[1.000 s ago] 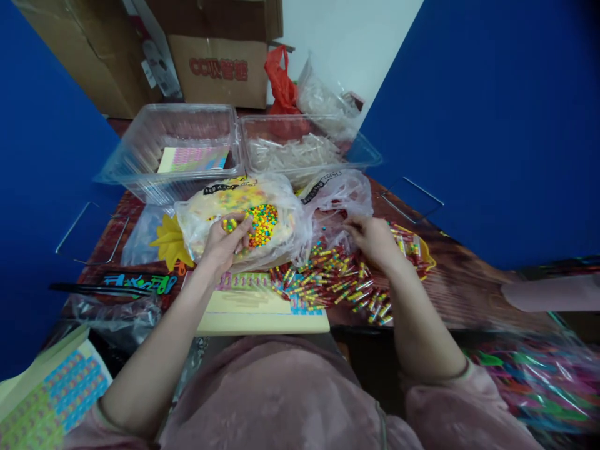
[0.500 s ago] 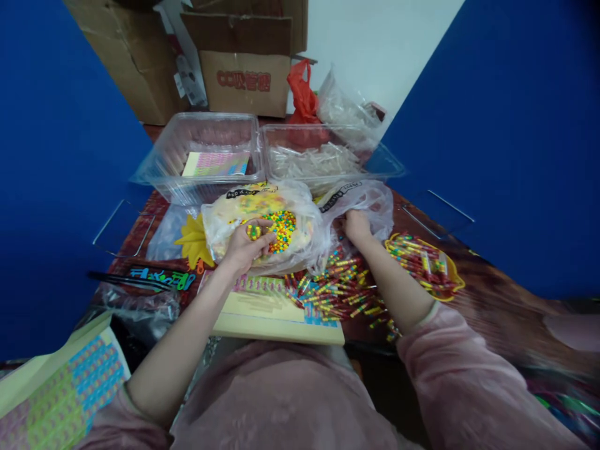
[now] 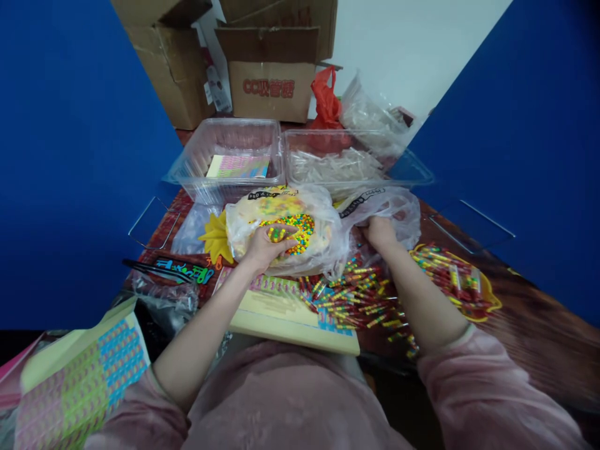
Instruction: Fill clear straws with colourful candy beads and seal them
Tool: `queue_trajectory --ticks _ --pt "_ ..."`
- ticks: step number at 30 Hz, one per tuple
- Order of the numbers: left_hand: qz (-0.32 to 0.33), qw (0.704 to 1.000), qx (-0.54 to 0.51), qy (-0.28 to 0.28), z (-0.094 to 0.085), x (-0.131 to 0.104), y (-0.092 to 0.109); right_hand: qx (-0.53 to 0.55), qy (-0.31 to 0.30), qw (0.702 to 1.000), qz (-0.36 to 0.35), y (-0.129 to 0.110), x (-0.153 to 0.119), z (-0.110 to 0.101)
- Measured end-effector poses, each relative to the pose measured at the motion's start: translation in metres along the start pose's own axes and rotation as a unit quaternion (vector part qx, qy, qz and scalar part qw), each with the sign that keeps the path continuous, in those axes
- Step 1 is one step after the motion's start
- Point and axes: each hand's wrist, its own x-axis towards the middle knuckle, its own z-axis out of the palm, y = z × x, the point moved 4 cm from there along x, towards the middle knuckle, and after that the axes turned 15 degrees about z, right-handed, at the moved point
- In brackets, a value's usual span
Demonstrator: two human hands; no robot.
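Note:
My left hand [image 3: 268,245] is at the open mouth of a white plastic bag [image 3: 239,228] full of small coloured candy balls [image 3: 304,232]. Its fingers curl around a few yellow and green candy pieces; whether these are loose or in tubes, I cannot make out. My right hand [image 3: 379,234] reaches under the fold of a second thin plastic bag [image 3: 403,209], which hides its fingertips. Below that hand lies a heap of short clear tubes [image 3: 360,294] filled with coloured candies, spread partly over a pad of printed sticker sheets [image 3: 276,315].
Behind the bags stand two clear plastic tubs [image 3: 234,128], the right one holding empty clear tubes [image 3: 335,165]. A yellow basket [image 3: 492,301] of filled tubes sits at the right. Cardboard boxes [image 3: 272,87] and a red bag [image 3: 325,100] are at the back. Blue panels [image 3: 70,156] flank the table.
The whole scene has shifted right in view as my head turned left. Both hands stay at the same places by the bags, the left still curled around the candy pieces.

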Motion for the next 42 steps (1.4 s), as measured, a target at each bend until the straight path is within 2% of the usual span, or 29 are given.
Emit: queue_trajectory --ticks 2,4,6,8,10,11,13,15,17,20,23,30,37,42 --pt "0.005 1.000 0.002 0.000 0.000 0.000 -0.002 -0.054 0.022 0.996 0.064 -0.007 -0.011 -0.013" --pt "0.010 1.000 0.013 -0.002 -0.001 0.000 -0.003 -0.043 0.011 0.993 0.113 -0.021 -0.030 -0.026" --pt "0.014 0.999 0.028 -0.006 -0.002 0.000 -0.003 0.106 -0.050 0.987 0.110 -0.045 -0.055 -0.035" --pt "0.016 0.999 0.038 -0.015 -0.002 0.000 -0.002 0.267 -0.135 0.950 0.085 -0.073 -0.081 -0.035" --pt "0.017 0.999 0.043 -0.022 -0.001 0.000 -0.001 0.329 -0.207 0.919 0.073 -0.099 -0.104 -0.027" --pt "0.016 0.999 0.045 -0.024 -0.001 0.001 -0.001 0.332 -0.226 0.914 0.062 -0.110 -0.112 -0.021" --pt "0.015 0.998 0.049 -0.028 0.000 0.000 0.000 0.296 -0.224 0.928 0.019 -0.127 -0.123 -0.010" --pt "0.014 0.998 0.051 -0.034 0.001 0.000 0.000 0.215 -0.177 0.959 -0.055 -0.140 -0.128 -0.002" --pt "0.015 0.998 0.052 -0.034 0.002 0.000 0.000 0.126 -0.132 0.974 -0.133 -0.149 -0.131 0.004" --pt "0.022 0.997 0.062 -0.034 0.001 0.000 0.000 0.048 -0.116 0.973 -0.196 -0.155 -0.133 0.011" --pt "0.031 0.996 0.071 -0.041 0.001 0.000 -0.002 0.026 -0.111 0.972 -0.206 -0.155 -0.133 0.014" --pt "0.072 0.990 0.109 -0.053 -0.001 0.001 -0.005 0.027 -0.124 0.973 -0.195 -0.151 -0.130 0.020" --pt "0.152 0.969 0.185 -0.055 0.002 -0.001 0.005 0.036 -0.151 0.972 -0.174 -0.147 -0.127 0.027" --pt "0.147 0.964 0.214 -0.056 0.004 -0.004 0.009 0.044 -0.155 0.973 -0.163 -0.145 -0.125 0.028"
